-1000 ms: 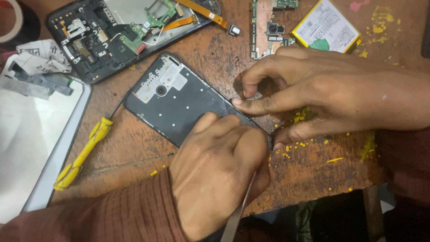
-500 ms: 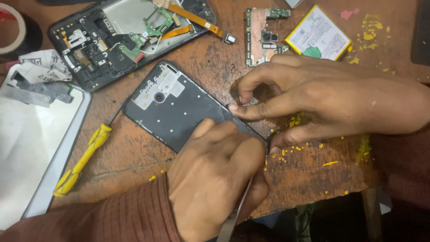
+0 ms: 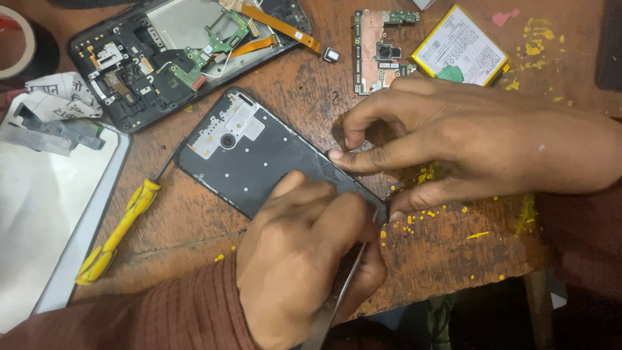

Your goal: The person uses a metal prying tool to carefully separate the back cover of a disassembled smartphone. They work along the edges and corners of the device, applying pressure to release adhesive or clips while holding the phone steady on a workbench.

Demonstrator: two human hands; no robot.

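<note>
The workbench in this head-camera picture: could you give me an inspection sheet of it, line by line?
Surface: worn wooden table, flecked with yellow specks.
Job's things: dark phone frame lying flat; thin metal tool in the left hand, its tip hidden at the frame's lower corner.
Clutter: opened phone body with green boards, loose circuit board, flat battery, yellow-handled screwdriver, white panel, crumpled paper, tape roll.
Grippers: left hand closed on the tool; right hand pinching the frame's right edge.
Cables: orange ribbon cable across the opened phone.
Surroundings: dark floor below the table edge; nothing else seen.
</note>
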